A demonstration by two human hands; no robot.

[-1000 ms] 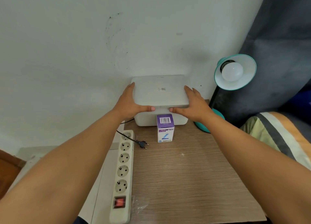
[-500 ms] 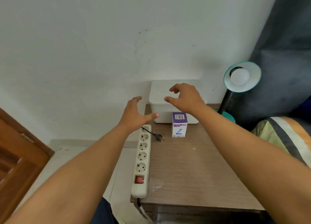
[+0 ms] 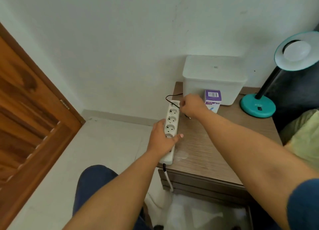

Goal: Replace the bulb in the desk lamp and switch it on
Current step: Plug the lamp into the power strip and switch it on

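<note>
Hands off the white box (image 3: 214, 77) | left hand (image 3: 161, 138) now down on the power strip (image 3: 170, 124), thumb across it, gripping its near half | right hand (image 3: 190, 106) dropped to the strip's far end, pinching the black cord (image 3: 170, 98) | plug no longer lying loose on the table (image 3: 215, 143)

Left hand (image 3: 161, 138) steadies strip (image 3: 170, 124); right hand (image 3: 190, 105) pinches cord (image 3: 170, 99).

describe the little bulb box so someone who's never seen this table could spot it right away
On the wooden bedside table, find the big white plastic container against the wall. The bulb box stands upright just in front of it, beside the right hand. It alone has a purple top with a barcode.
</note>
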